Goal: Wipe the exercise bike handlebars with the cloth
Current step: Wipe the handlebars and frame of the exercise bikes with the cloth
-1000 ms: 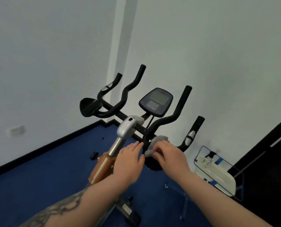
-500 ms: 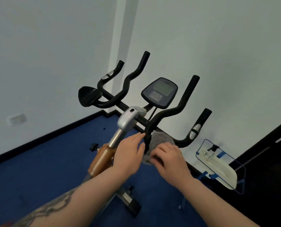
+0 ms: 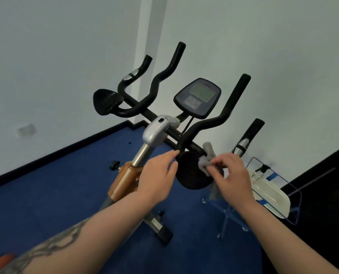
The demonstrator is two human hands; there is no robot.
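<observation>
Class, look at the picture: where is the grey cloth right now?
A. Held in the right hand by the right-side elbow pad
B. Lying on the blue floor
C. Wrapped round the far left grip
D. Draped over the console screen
A: the grey cloth is pinched in the right hand beside the round black elbow pad, while the left hand holds nothing.

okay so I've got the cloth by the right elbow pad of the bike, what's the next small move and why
Probably slide the cloth up the bar just above the right elbow pad. The right hand pinches it at the pad's edge, the left hand rests open alongside, and the long handlebar grips lie beyond.
</observation>
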